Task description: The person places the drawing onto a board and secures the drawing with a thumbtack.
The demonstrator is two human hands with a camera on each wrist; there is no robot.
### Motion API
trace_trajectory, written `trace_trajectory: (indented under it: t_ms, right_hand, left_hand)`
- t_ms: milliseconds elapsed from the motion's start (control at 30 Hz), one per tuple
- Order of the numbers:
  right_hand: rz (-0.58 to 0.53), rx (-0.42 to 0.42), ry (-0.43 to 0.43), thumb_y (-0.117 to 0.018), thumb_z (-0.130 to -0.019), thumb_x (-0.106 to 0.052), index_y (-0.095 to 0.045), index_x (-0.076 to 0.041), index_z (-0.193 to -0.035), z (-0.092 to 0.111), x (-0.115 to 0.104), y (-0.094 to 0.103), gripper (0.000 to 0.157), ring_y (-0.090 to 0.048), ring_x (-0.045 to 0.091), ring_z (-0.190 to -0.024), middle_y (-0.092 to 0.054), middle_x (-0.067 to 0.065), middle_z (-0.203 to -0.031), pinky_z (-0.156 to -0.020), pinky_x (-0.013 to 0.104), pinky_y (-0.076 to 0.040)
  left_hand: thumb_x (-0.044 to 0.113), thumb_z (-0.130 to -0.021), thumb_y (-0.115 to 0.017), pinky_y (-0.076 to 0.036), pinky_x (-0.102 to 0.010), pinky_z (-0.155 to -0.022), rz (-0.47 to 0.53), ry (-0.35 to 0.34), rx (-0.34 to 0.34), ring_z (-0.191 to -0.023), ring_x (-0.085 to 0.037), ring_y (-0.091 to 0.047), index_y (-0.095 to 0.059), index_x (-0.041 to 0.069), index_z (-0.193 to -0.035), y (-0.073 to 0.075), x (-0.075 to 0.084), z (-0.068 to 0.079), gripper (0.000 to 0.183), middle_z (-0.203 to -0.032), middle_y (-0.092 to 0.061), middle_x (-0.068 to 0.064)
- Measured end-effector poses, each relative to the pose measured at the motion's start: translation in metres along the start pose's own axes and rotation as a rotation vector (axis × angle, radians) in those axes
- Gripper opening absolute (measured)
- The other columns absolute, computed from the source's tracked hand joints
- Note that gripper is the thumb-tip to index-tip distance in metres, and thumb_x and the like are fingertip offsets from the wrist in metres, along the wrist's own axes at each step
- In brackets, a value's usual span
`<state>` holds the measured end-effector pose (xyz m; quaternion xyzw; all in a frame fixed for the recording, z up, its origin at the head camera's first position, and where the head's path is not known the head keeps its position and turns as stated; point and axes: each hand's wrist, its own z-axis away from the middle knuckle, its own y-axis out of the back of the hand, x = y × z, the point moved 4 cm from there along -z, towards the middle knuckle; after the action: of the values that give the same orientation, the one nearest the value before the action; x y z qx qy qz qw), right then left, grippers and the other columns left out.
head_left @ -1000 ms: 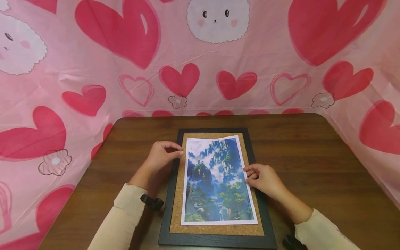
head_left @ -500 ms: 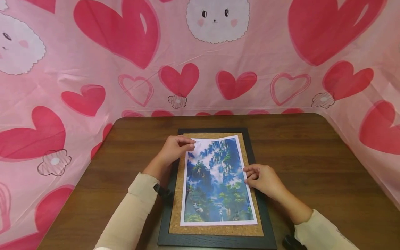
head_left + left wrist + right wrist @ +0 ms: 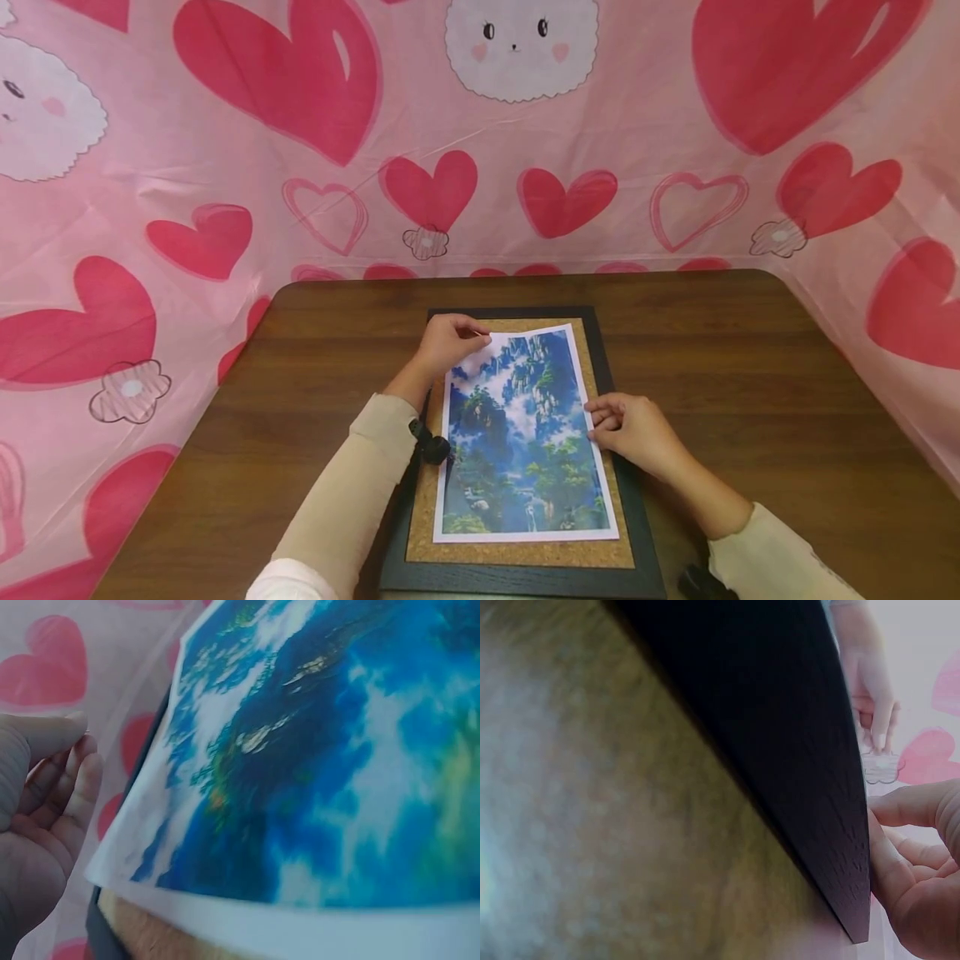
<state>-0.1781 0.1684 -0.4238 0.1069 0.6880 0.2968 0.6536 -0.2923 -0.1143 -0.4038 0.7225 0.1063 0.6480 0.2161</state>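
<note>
left fingers: tips together by print | right fingers: at its edge | holds unclear

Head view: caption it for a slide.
Left hand near the top edge and right hand at the side of a landscape print on a black-framed cork board.
</note>
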Motion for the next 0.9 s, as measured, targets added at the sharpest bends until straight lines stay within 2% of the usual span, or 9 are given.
trace_trajectory:
  t_ms: [200,467,733,900]
  right_hand:
    - [0.012,0.003,0.008,-0.075,-0.081,0.002,-0.067,0.006,-0.109,-0.001,-0.001,0.0,0.03,-0.065,0.017,-0.076,-0.067,0.005,-0.086,-0.062,0.024,-0.054]
    - [0.003,0.005,0.009,-0.075,-0.08,0.003,-0.067,0.007,-0.109,0.0,0.0,-0.001,0.03,-0.065,0.017,-0.075,-0.067,0.006,-0.086,-0.062,0.024,-0.055]
    - [0.006,0.008,0.005,-0.076,-0.08,0.002,-0.067,0.007,-0.108,0.0,0.001,-0.001,0.03,-0.065,0.017,-0.075,-0.067,0.006,-0.085,-0.062,0.024,-0.055]
    - [-0.003,0.008,-0.003,-0.076,-0.08,0.002,-0.067,0.006,-0.109,0.0,0.001,-0.002,0.03,-0.065,0.017,-0.074,-0.067,0.005,-0.085,-0.062,0.024,-0.055]
  left_hand:
    - [0.012,-0.086,-0.076,-0.056,-0.028,-0.069,-0.056,0.007,0.01,-0.079,-0.018,-0.064,-0.078,0.008,-0.094,-0.014,-0.007,-0.011,0.009,-0.087,-0.07,-0.002]
    - [0.014,-0.086,-0.076,-0.055,-0.028,-0.073,-0.201,-0.043,0.01,-0.077,-0.015,-0.063,-0.078,0.011,-0.09,-0.026,-0.012,-0.02,0.006,-0.085,-0.071,0.001]
    - [0.017,-0.086,-0.077,-0.055,-0.028,-0.072,-0.235,-0.054,0.004,-0.074,-0.013,-0.063,-0.079,0.012,-0.09,-0.032,-0.012,-0.024,0.007,-0.082,-0.071,0.002]
    - [0.017,-0.086,-0.076,-0.055,-0.028,-0.071,-0.221,-0.022,0.002,-0.075,-0.014,-0.063,-0.079,0.011,-0.091,-0.033,-0.011,-0.024,0.008,-0.084,-0.071,0.002]
